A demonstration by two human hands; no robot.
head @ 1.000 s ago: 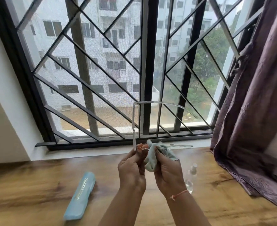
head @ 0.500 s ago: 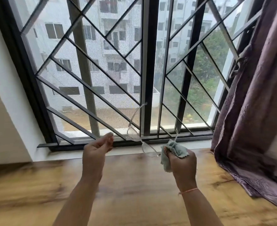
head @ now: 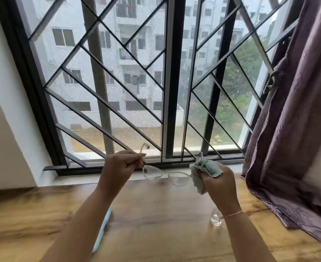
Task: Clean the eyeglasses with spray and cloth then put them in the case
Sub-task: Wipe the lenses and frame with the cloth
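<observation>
Clear-framed eyeglasses hang in the air above the wooden table, lenses facing me. My left hand pinches the left temple near its hinge. My right hand grips the pale green cloth together with the right end of the frame. The light blue case lies on the table, mostly hidden under my left forearm. A small clear spray bottle stands behind my right wrist, only its lower part showing.
A window with a black metal grille fills the wall ahead, with a pale sill below it. A purple curtain hangs at the right and drapes onto the table's right side.
My left hand, which was apart from the glasses half a second ago, now pinches the left temple. The glasses have swung level between both hands.
</observation>
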